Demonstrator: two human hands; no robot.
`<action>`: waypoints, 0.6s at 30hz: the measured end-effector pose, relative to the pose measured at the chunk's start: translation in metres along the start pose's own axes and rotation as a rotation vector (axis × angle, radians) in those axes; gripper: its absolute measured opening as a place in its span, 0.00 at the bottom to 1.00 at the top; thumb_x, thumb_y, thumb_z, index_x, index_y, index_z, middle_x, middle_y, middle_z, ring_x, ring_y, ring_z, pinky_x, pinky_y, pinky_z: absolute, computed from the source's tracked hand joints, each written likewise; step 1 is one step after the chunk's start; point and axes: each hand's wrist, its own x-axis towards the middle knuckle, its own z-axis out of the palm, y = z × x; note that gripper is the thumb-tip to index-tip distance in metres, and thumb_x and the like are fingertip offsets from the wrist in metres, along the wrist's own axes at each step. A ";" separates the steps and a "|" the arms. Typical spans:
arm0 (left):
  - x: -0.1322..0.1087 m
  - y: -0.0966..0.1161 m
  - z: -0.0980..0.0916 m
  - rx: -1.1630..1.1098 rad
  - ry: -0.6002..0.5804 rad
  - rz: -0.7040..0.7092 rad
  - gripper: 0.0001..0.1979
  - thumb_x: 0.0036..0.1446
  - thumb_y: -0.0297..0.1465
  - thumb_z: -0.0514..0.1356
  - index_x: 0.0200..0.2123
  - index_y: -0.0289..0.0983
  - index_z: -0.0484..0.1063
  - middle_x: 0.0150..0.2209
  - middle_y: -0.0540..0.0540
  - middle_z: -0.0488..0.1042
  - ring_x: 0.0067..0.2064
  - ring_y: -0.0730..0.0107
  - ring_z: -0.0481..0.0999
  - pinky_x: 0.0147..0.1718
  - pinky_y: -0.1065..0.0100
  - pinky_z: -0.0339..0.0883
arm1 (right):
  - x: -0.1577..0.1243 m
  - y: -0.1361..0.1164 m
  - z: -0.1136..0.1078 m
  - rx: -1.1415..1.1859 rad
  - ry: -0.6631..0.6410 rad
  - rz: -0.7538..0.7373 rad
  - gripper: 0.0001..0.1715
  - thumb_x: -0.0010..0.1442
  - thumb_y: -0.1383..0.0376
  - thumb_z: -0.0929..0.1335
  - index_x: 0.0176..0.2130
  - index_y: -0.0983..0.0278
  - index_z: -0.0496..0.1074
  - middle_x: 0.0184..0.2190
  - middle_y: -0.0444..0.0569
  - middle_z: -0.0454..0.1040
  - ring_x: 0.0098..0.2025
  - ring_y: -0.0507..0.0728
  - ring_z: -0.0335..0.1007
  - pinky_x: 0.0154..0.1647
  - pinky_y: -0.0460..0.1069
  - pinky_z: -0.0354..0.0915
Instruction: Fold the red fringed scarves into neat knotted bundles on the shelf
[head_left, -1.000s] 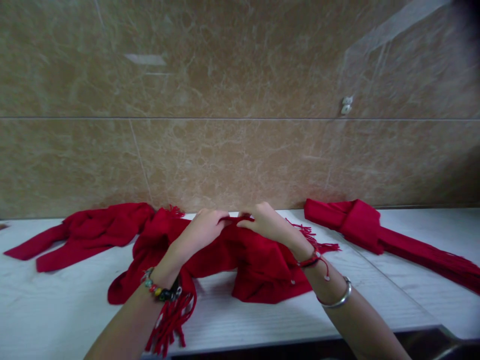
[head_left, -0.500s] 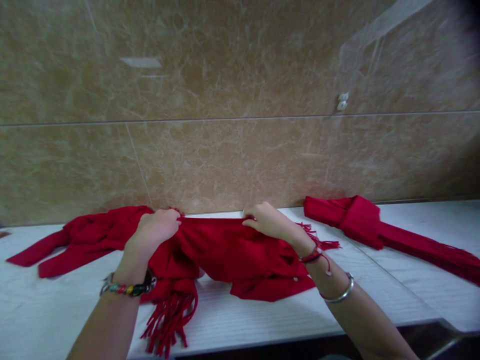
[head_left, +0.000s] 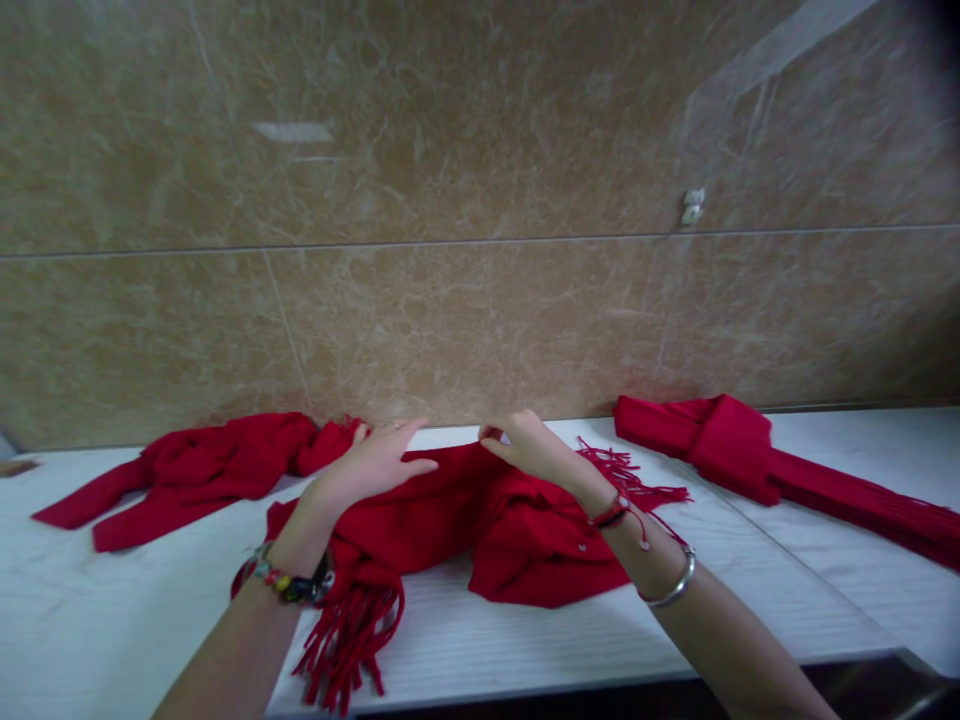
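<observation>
A red fringed scarf [head_left: 420, 515] lies loosely bunched on the white wood-grain surface [head_left: 465, 650], its fringe hanging toward the front edge at the left. My left hand [head_left: 379, 462] is above the scarf's upper left part, fingers stretched out and apart, holding nothing. At the scarf's upper edge, near the middle, my right hand [head_left: 525, 445] is closed with thumb and fingers pinching the red cloth. Bracelets circle both wrists.
A crumpled red scarf [head_left: 225, 465] lies at the left by the tiled wall [head_left: 450, 330]. To the right rests a knotted red scarf [head_left: 731, 445] with a long fringed tail. A small white figure [head_left: 693, 206] is on the wall.
My left hand has let go of the scarf's upper edge, opened and moved right. The stretched edge has slackened. My right hand has stayed nearly in place.
</observation>
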 end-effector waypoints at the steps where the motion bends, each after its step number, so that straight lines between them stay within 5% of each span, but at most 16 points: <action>1: 0.004 0.012 0.007 -0.086 -0.006 0.100 0.26 0.51 0.39 0.55 0.54 0.39 0.58 0.54 0.41 0.65 0.54 0.56 0.62 0.53 0.53 0.49 | 0.001 -0.003 0.000 0.022 0.026 -0.011 0.11 0.54 0.72 0.63 0.34 0.65 0.74 0.32 0.49 0.76 0.35 0.52 0.71 0.37 0.43 0.60; 6: 0.017 0.041 0.014 -0.311 0.117 0.184 0.13 0.55 0.30 0.48 0.37 0.36 0.72 0.38 0.45 0.75 0.39 0.66 0.73 0.40 0.68 0.62 | 0.001 -0.002 0.004 -0.023 0.085 -0.002 0.11 0.53 0.71 0.63 0.36 0.67 0.73 0.34 0.51 0.76 0.37 0.53 0.70 0.38 0.44 0.60; 12: 0.011 0.009 -0.013 -0.265 0.277 0.021 0.14 0.54 0.33 0.46 0.32 0.37 0.70 0.35 0.46 0.75 0.37 0.65 0.72 0.38 0.69 0.61 | -0.004 0.014 0.000 -0.136 -0.020 0.078 0.11 0.57 0.69 0.62 0.35 0.65 0.74 0.34 0.53 0.76 0.36 0.55 0.71 0.34 0.44 0.60; 18: 0.004 -0.023 -0.029 -0.056 0.229 -0.208 0.14 0.55 0.33 0.44 0.32 0.38 0.69 0.35 0.43 0.75 0.38 0.60 0.72 0.37 0.65 0.61 | -0.007 0.021 -0.019 -0.156 0.003 0.074 0.10 0.57 0.65 0.64 0.33 0.65 0.74 0.33 0.53 0.76 0.34 0.55 0.72 0.34 0.44 0.60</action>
